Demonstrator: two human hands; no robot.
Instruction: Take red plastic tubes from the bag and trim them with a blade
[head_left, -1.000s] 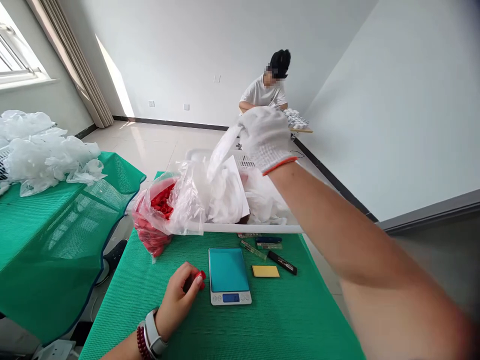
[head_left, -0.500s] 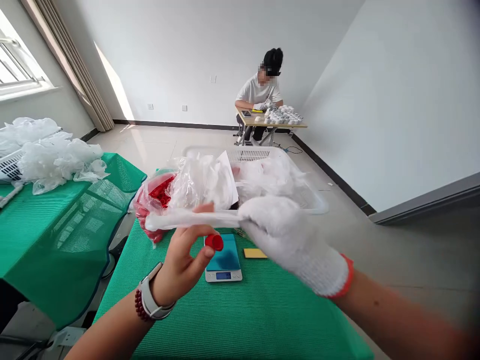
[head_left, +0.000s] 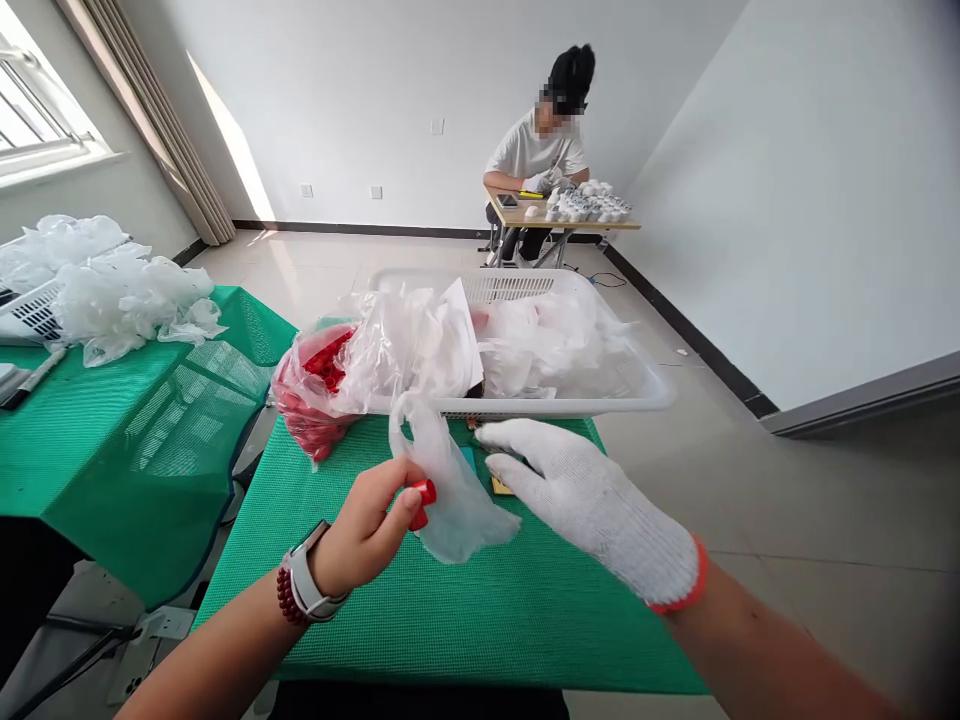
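My left hand (head_left: 375, 520), bare and wearing a watch, is closed with thumb and fingers around small red caps (head_left: 424, 490). A thin, translucent plastic bag (head_left: 457, 500) hangs right against these fingers, its handle loop upward. Whether the fingers also grip the bag is hard to see. My right hand (head_left: 585, 490), in a white knit glove with an orange cuff, is open to the right of the bag, thumb and fingers apart with nothing between them. Behind the bag, only a blue sliver of the scale (head_left: 469, 458) shows. A yellow block (head_left: 501, 487) lies near my gloved fingertips.
A white basket (head_left: 630, 403) with plastic bags stands at the green table's (head_left: 480, 630) far side. Left of it sits a clear bag of red caps (head_left: 315, 400). Another green-covered table (head_left: 112, 430) holds more bags. A person (head_left: 536, 150) works at a far table.
The plastic bag, stretched sideways from my right hand before, now hangs down by my left hand. My right hand has let go of it and opened. The view has shifted slightly.
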